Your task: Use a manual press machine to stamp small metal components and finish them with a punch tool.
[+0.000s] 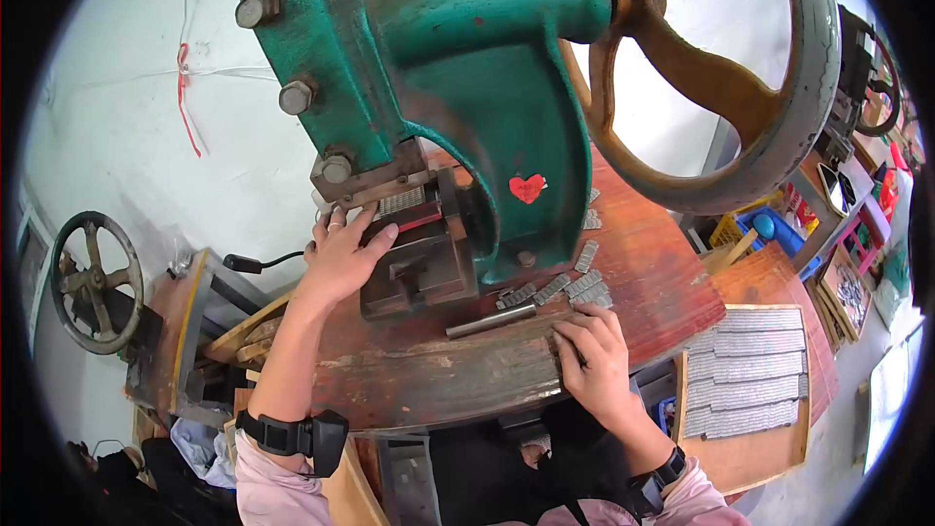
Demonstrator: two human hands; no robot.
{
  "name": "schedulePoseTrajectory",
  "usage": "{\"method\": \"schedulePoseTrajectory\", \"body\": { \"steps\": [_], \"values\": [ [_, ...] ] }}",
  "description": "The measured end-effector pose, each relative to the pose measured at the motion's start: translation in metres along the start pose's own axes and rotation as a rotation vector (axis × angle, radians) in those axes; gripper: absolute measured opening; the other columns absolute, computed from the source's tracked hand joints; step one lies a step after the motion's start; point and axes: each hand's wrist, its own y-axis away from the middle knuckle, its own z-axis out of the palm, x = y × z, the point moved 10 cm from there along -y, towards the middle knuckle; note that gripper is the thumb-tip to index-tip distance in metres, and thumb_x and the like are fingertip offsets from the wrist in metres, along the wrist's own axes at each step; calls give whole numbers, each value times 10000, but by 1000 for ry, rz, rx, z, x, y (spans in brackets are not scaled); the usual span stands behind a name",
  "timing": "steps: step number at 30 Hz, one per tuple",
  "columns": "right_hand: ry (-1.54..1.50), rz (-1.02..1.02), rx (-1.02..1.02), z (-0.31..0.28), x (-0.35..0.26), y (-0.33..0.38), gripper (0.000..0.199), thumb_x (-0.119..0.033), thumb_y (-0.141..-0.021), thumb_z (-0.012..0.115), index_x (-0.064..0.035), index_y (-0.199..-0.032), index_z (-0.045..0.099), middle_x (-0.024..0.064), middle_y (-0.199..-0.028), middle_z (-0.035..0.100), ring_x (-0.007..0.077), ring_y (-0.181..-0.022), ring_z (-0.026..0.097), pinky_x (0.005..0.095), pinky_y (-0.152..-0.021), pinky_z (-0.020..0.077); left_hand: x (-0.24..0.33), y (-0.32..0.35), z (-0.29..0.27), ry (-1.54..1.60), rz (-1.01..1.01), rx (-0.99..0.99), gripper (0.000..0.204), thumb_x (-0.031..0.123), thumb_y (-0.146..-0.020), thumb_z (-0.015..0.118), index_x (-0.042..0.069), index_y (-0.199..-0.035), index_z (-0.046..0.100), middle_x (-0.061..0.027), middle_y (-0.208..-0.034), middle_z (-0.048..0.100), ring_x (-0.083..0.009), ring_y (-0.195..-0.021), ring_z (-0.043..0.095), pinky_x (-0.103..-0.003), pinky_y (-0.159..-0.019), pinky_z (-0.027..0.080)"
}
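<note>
My left hand reaches into the green hand press, thumb and fingers apart. Its fingertips touch the front left of the die block, beside a small grey ridged plate under the ram. Along the plate's near side runs a red strip. My right hand rests at the near edge of the wooden worktop, fingers curled in, and I see nothing between them. Just beyond it lie several grey ridged metal pieces. To its left is a short steel bar.
A large spoked handwheel overhangs the right. A wooden tray of stacked grey strips stands at the lower right, with a blue basket farther back. Another handwheel is at the left.
</note>
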Motion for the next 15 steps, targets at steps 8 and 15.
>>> {"method": "schedulePoseTrajectory", "body": {
  "steps": [8,15],
  "values": [
    [13,-18,-62,5,0,2,201,27,-724,691,-10,-916,645,117,-897,631,324,-964,585,392,-821,487,-2,2,0,-6,-8,17,664,596,-881,457,190,-1405,420,-268,-1494,210,-429,-1409,66,-601,-1077,90],
    [-49,-30,-116,-6,-5,-15,163,39,-738,671,-3,-893,648,127,-885,646,337,-959,589,400,-819,482,10,8,-1,-75,-2,74,613,552,-901,455,203,-1404,425,-229,-1480,276,-387,-1390,170,-591,-1069,131]
  ]
}}
